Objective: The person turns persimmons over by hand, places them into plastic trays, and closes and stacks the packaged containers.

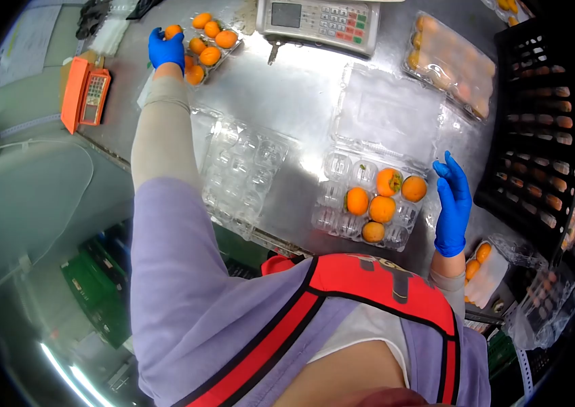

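Observation:
Both of my hands wear blue gloves. My left hand (166,49) reaches to the upper left, its fingers curled at an orange fruit (173,31) beside a group of several fruits (210,55). Whether the fingers grip anything is hidden. At the right, my right hand (453,197) is raised with thumb and fingers apart and nothing between them. Just left of it, an open clear plastic tray (331,193) with round cups holds several orange fruits (382,209); its lid (389,112) lies folded back. Another clear tray (240,166) with bare cups lies to the left.
A scale (318,24) stands at the top centre. An orange device (85,95) with a keypad is at the left edge. A closed pack of fruit (450,64), a black crate (531,136) and a smaller fruit pack (487,275) are on the right.

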`<state>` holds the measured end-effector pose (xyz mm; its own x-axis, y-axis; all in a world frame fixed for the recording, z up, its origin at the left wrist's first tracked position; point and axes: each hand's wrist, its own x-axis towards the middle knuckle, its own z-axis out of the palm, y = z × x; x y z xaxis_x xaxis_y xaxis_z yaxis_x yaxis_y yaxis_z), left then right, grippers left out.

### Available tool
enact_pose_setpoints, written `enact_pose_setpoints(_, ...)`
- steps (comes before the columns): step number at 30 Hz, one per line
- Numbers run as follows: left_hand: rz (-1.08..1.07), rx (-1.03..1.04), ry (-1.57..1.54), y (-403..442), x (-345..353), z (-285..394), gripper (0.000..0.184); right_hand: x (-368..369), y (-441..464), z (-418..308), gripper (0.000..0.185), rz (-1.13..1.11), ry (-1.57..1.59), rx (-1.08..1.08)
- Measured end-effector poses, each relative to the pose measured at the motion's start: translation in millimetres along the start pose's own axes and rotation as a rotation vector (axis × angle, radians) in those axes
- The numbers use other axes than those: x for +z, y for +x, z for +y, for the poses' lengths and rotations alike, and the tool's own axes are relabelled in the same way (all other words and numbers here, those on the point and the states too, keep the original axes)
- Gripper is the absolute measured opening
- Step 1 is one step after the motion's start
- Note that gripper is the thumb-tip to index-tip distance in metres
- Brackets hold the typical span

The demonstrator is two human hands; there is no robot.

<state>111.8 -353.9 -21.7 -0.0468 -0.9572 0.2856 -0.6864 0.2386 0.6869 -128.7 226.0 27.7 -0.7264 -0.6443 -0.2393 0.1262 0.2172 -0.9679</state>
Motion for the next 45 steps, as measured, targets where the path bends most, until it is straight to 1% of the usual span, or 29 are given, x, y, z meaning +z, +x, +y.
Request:
enact_pose_setpoints(1,-0.009,-0.003,0.004,1.2,1.8,1.5,0.065,-1.0,2.7,2.4,0.04,0.014,-0.002,0.003)
enact_pose_setpoints(3,0.005,0.05,0.287,2.4,2.3,13.4,0.064,-2.4,6.7,6.6,0.04,0.034,-0.02,0.003)
enact_pose_setpoints(7,0.01,0.078,0.403,13.7,12.8,6.7,0.059,0.8,11.4,6.9,0.04,0.065,-0.016,0.028)
enact_pose_setpoints(9,0.019,0.1,0.386,25.6,18.8,-6.6,0.056,0.4,12.0,7.0,0.04,0.079,-0.025,0.004)
enact_pose_setpoints(10,-0.019,0.085,0.393,30.5,19.6,-10.8,0.055,-0.2,12.1,6.7,0.04,0.077,-0.021,0.019)
enact_pose_setpoints(11,-0.062,0.05,0.311,39.3,22.8,-21.8,0.057,-1.5,11.3,7.1,0.04,0.076,-0.018,0.037)
enact_pose_setpoints(13,-0.092,0.039,0.352,65.1,35.0,-58.0,0.064,-4.5,9.5,13.3,0.041,0.079,-0.013,0.01)
enact_pose_setpoints(14,-0.128,0.076,0.351,70.0,36.5,-66.8,0.063,-4.6,8.4,16.3,0.041,0.098,0.031,-0.013)
enact_pose_setpoints(15,-0.18,0.105,0.439,68.0,31.5,-56.0,0.062,-7.3,6.1,17.2,0.041,0.11,0.021,-0.017)
enact_pose_setpoints(17,-0.204,0.103,0.465,69.0,31.0,-52.5,0.061,-8.1,2.2,17.1,0.04,0.121,0.047,-0.018)
enact_pose_setpoints(18,-0.198,0.107,0.458,68.9,29.2,-50.8,0.061,-10.8,-1.0,15.5,0.04,0.129,0.045,0.015)
enact_pose_setpoints(21,-0.1,0.122,0.418,49.8,19.6,-25.1,0.062,-16.1,-10.5,8.6,0.04,0.164,0.031,-0.008)
enact_pose_setpoints(22,-0.098,0.174,0.306,39.8,16.9,-11.7,0.061,-18.7,-14.7,7.9,0.04,0.162,0.034,-0.021)
enact_pose_setpoints(25,-0.138,0.323,-0.043,-5.2,14.2,28.6,0.057,-28.5,-30.1,12.5,0.038,0.152,0.001,-0.016)
enact_pose_setpoints(27,-0.22,0.309,-0.325,-69.9,2.0,75.8,0.054,-32.0,-40.3,19.3,0.037,0.144,0.021,0.004)
enact_pose_setpoints(29,-0.373,0.393,-0.288,-126.2,-12.1,97.3,0.054,-34.2,-51.2,23.7,0.038,0.121,0.024,-0.023)
enact_pose_setpoints(30,-0.436,0.432,-0.413,-165.8,-18.7,109.7,0.053,-36.5,-56.2,26.5,0.037,0.085,0.007,-0.001)
enact_pose_setpoints(31,-0.466,0.464,-0.412,-203.7,-23.9,117.5,0.048,-36.5,-59.9,28.9,0.037,0.049,-0.009,0.018)
enact_pose_setpoints(32,-0.548,0.416,-0.362,-246.8,-39.3,132.5,0.041,-33.7,-64.0,30.6,0.038,0.051,0.011,-0.002)
enact_pose_setpoints(33,-0.709,0.467,-0.463,-282.5,-52.5,142.6,0.037,-34.7,-67.4,36.6,0.038,0.043,0.015,-0.016)
enact_pose_setpoints(34,-0.82,0.433,-0.471,-320.0,-66.6,149.4,0.034,-38.1,-69.9,46.1,0.039,0.016,-0.044,0.007)
enact_pose_setpoints(35,-0.89,0.461,-0.538,-353.7,-73.9,148.7,0.033,-40.3,-72.0,54.7,0.039,-0.009,-0.105,0.032)
enact_pose_setpoints(37,-0.848,0.643,-0.414,-409.9,-76.6,139.0,0.029,-42.6,-77.7,69.2,0.039,-0.023,-0.098,0.032)
enact_pose_setpoints(39,-0.805,0.719,-0.396,-447.7,-80.8,139.6,0.028,-46.0,-80.1,84.9,0.04,-0.064,-0.11,0.083)
enact_pose_setpoints(40,-0.777,0.788,-0.308,-458.9,-82.5,141.8,0.03,-42.6,-82.3,85.7,0.045,-0.077,-0.064,0.083)
enact_pose_setpoints(41,-0.768,0.781,-0.306,-464.7,-83.5,142.0,0.03,-41.3,-84.6,84.2,0.045,-0.087,-0.068,0.08)
enact_pose_setpoints(43,-0.747,0.868,-0.18,-470.3,-86.9,143.1,0.033,-38.7,-87.8,77.9,0.049,-0.149,-0.033,0.236)
enact_pose_setpoints(44,-0.731,0.9,-0.163,-469.8,-85.2,142.1,0.039,-38.0,-87.6,79.5,0.049,-0.156,-0.033,0.232)
enact_pose_setpoints(45,-0.727,0.899,-0.159,-468.5,-84.5,143.2,0.039,-37.5,-87.4,83.1,0.05,-0.171,-0.027,0.214)
